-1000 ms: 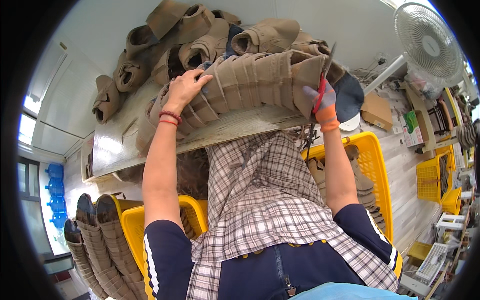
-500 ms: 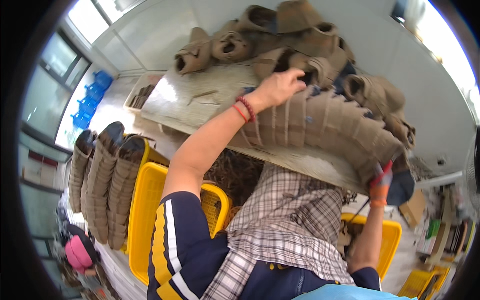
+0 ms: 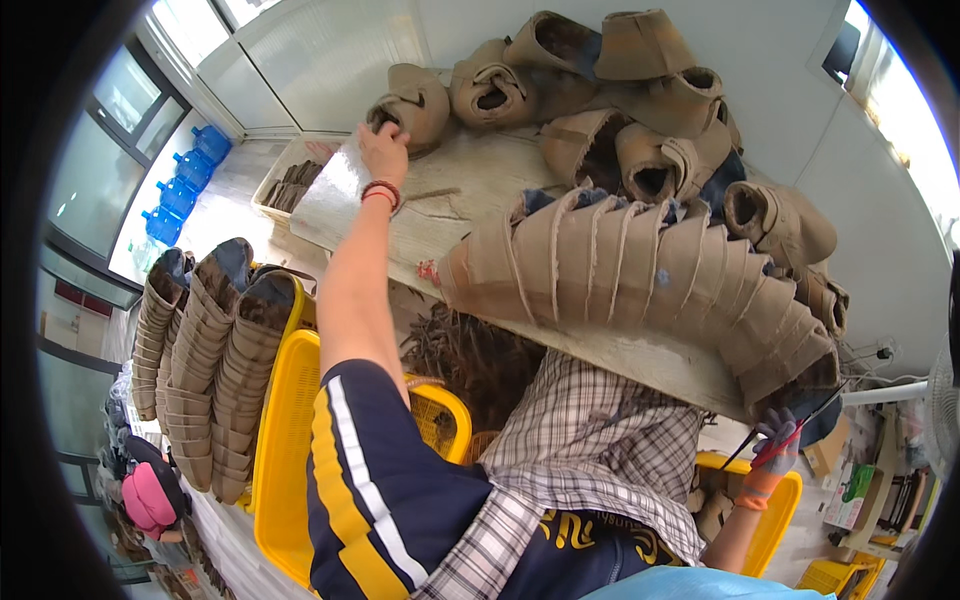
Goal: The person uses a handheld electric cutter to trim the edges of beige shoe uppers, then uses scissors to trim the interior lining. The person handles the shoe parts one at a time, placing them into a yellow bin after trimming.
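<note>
Overhead, the long pale wooden table (image 3: 470,190) ran slantwise across the view, carrying a heap of tan suede boot uppers (image 3: 640,110) along its far side and a long nested row of the same tan uppers (image 3: 650,270) lying on its side along the near edge. Below the table stood yellow plastic crates (image 3: 285,440), with tall stacked columns of brown uppers (image 3: 215,350) leaning against them on the left, and a dark bundle of laces or cord (image 3: 475,355) lying under the table edge. White panel walls closed the room behind, glass doors opened at the left, and blue water bottles (image 3: 185,180) stood on the floor beyond them.

The left arm stretched out fully, up and away from the body in its navy sleeve with yellow and white stripes, a red band at the wrist. The left hand (image 3: 383,150) had its fingers on a single folded tan upper (image 3: 412,100) at the far left end of the heap; whether it gripped was unclear. The right hand (image 3: 775,445), in a grey and orange glove, was raised at the right end of the nested row, closed around red-handled scissors (image 3: 790,430).
</note>
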### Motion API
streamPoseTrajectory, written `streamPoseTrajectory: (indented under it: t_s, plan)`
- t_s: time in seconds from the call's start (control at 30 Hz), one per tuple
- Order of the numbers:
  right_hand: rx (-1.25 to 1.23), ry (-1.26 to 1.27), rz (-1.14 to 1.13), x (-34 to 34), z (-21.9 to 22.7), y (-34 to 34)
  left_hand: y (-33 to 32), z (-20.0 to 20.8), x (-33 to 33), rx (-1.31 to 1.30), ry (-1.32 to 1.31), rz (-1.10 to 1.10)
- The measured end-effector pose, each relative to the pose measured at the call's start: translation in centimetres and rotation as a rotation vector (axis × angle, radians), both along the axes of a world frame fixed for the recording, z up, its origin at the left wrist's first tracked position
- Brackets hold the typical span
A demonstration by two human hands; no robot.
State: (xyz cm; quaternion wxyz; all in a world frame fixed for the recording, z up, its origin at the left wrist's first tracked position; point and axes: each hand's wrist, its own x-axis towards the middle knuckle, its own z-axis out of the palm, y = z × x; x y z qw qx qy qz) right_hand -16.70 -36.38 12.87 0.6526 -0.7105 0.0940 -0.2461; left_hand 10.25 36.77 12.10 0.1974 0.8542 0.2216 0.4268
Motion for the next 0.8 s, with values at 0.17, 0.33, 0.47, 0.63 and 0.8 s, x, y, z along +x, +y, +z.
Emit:
streamPoseTrajectory:
  t_s: [0.17, 0.33, 0.47, 0.63, 0.8]
  plan:
    - [-0.221, -0.029, -0.008, -3.9, 2.3, 0.2, 3.3, 7.0, -8.8, -0.676, -0.486, -0.492]
    - [-0.364, 0.007, 0.363, -4.1, 6.5, 5.2, -0.6, 13.2, -24.6, -1.332, -0.646, -0.725]
    - [-0.41, 0.09, 0.561, -4.1, 9.8, 11.1, -8.3, 12.8, -31.5, -1.701, -0.592, -0.546]
    - [-1.3, -0.318, 0.466, -4.1, 15.5, 16.3, -18.7, 10.2, -35.3, -2.079, -0.217, -0.697]
    - [-1.528, -0.332, 0.512, -3.2, 13.2, 16.0, -22.7, 2.1, -36.3, -2.503, 0.077, -0.805]
